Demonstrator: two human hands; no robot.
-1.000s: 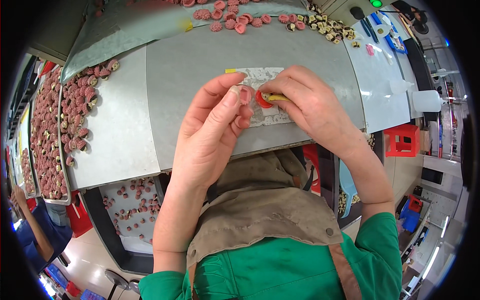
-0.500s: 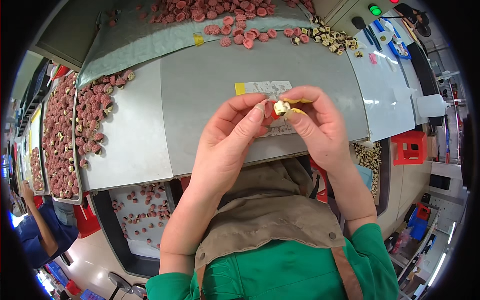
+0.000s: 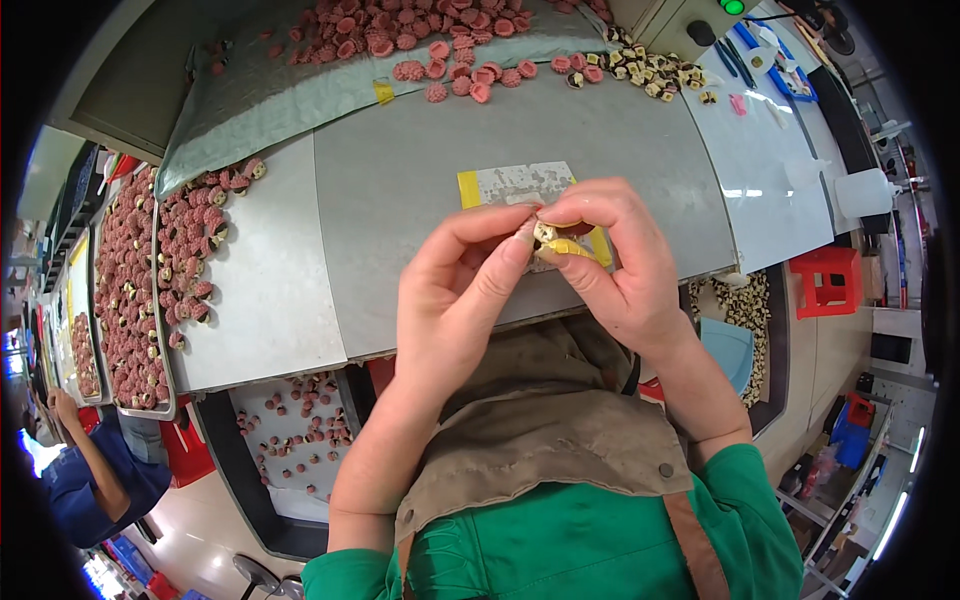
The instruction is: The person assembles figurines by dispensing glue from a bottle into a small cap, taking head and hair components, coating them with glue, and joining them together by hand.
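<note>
In front of me, over the grey tabletop, my two hands meet fingertip to fingertip. Thumb and finger of my right hand [image 3: 628,268] pinch a small cream-and-dark piece [image 3: 545,233]; yellow covers wrap those fingertips. My left hand [image 3: 450,290] is closed against the same spot, around a pink bumpy shell that its fingers now mostly hide. Beneath the hands lies a worn white patch [image 3: 515,180] with yellow edges. Loose pink shells [image 3: 400,25] are heaped at the far side, and cream-and-dark pieces [image 3: 650,72] lie beside them to the right.
Joined pink-and-cream pieces [image 3: 190,215] cover the table's left end, next to a full metal tray [image 3: 168,400]. Below the table stand a dark-rimmed bin [image 3: 225,455] and a container of cream-and-dark pieces [image 3: 757,315]. A red stool [image 3: 828,282] is at right; a person in blue [image 3: 110,480] works at left.
My hands have come together. The cream-and-dark piece has moved left against my left fingertips, and the pink shell, visible before, is now mostly covered. The whole view has shifted slightly.
</note>
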